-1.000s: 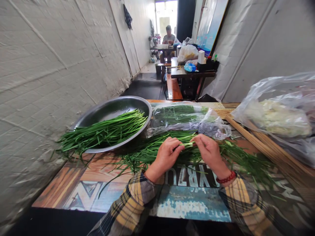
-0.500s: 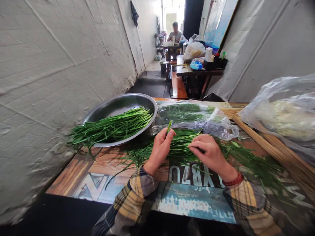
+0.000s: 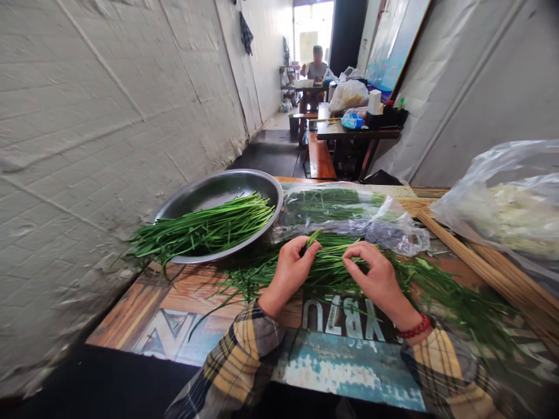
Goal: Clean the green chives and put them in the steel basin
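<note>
My left hand [image 3: 292, 270] is closed on a few garlic chives [image 3: 315, 235], their pale green ends sticking up past the thumb. Facing it, my right hand [image 3: 374, 278] has thumb and index finger parted, with nothing visible between them. Beneath and behind both hands lies a loose pile of garlic chives [image 3: 334, 259] on the patterned table [image 3: 196, 297]. To the left, a steel basin [image 3: 198, 189] holds a thick bundle of chives [image 3: 213, 224], whose leafy ends hang over its rim.
Behind the pile lies a clear plastic bag [image 3: 301, 203] of more chives. Leafy scraps [image 3: 463, 297] spread to the right, beside long wooden sticks [image 3: 463, 250] and a plastic bag [image 3: 515, 203] of pale food. Farther back, a person [image 3: 317, 67] sits beyond a cluttered table [image 3: 334, 129].
My right thumb and index finger have parted from a pinch. The chives in my left hand now tilt to the right. The whole view has shifted slightly.
</note>
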Action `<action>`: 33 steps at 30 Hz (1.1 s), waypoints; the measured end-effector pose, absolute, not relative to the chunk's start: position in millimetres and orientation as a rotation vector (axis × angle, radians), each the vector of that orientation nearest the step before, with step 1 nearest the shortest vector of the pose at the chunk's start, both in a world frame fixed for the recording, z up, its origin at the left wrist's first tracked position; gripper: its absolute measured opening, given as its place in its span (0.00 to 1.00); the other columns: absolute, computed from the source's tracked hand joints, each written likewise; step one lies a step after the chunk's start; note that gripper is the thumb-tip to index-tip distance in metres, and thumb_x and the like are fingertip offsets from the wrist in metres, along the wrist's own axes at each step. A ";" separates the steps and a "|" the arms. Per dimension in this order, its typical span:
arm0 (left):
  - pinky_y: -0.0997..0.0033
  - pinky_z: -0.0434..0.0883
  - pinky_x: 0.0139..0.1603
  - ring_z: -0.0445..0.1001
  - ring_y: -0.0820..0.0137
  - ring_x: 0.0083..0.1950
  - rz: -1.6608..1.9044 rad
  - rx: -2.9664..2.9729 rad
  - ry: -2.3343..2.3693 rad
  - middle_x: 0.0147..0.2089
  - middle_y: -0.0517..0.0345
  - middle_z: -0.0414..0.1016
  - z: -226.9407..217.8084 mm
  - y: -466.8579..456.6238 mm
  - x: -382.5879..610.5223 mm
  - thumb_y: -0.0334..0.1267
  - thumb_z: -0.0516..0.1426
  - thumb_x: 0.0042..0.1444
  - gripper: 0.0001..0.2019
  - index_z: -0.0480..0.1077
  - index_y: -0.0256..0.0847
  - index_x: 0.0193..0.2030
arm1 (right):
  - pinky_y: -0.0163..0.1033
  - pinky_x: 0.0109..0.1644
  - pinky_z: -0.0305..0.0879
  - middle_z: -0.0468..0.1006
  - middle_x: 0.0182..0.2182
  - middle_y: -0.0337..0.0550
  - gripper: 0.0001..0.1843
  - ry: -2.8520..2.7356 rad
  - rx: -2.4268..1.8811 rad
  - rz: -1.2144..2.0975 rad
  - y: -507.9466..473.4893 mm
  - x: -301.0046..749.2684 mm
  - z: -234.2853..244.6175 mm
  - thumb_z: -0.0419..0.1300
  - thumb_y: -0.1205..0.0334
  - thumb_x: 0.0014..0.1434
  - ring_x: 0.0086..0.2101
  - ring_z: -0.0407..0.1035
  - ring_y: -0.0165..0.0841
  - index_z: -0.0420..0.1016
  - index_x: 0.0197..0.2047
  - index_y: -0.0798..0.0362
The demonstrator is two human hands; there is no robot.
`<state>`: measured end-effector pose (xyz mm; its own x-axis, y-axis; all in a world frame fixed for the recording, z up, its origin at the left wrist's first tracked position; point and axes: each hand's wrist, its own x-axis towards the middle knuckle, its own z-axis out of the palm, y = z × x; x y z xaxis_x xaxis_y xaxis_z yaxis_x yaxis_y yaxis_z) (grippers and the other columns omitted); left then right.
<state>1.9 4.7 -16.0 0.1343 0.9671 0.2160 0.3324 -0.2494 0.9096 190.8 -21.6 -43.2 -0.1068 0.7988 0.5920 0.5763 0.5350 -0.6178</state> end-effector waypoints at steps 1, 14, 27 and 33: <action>0.75 0.59 0.33 0.62 0.73 0.31 1.101 1.696 1.260 0.26 0.62 0.65 -16.1 4.9 2.3 0.44 0.54 0.58 0.14 0.70 0.35 0.27 | 0.43 0.45 0.64 0.75 0.33 0.42 0.04 -1.769 -1.148 0.328 -21.6 192.2 -42.4 0.58 0.66 0.60 0.38 0.69 0.35 0.70 0.32 0.51; 0.75 0.58 0.32 0.59 0.74 0.29 0.999 1.691 1.155 0.25 0.63 0.62 -15.2 4.4 2.2 0.43 0.56 0.55 0.13 0.67 0.36 0.25 | 0.40 0.42 0.65 0.76 0.31 0.40 0.06 -1.677 -1.233 0.370 -20.4 197.4 -43.5 0.57 0.61 0.61 0.35 0.70 0.34 0.71 0.32 0.50; 0.75 0.56 0.31 0.58 0.74 0.29 0.916 1.726 1.116 0.24 0.63 0.60 -17.1 3.2 5.4 0.44 0.55 0.56 0.15 0.65 0.36 0.23 | 0.45 0.48 0.65 0.78 0.37 0.42 0.08 -1.766 -1.132 0.179 -25.4 191.5 -35.7 0.58 0.61 0.62 0.40 0.71 0.36 0.74 0.45 0.47; 0.73 0.63 0.37 0.68 0.70 0.35 1.016 1.749 1.158 0.31 0.58 0.73 -13.4 2.1 5.1 0.41 0.55 0.57 0.12 0.73 0.36 0.31 | 0.45 0.43 0.64 0.78 0.30 0.41 0.07 -1.768 -1.152 0.127 -26.2 192.5 -32.8 0.56 0.63 0.63 0.34 0.70 0.36 0.72 0.33 0.49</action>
<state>5.1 2.1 -13.4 0.2622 0.9457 0.1922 0.3141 -0.2719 0.9096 192.5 -26.2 -32.8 -0.0662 0.7425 0.6666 0.6399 0.5441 -0.5426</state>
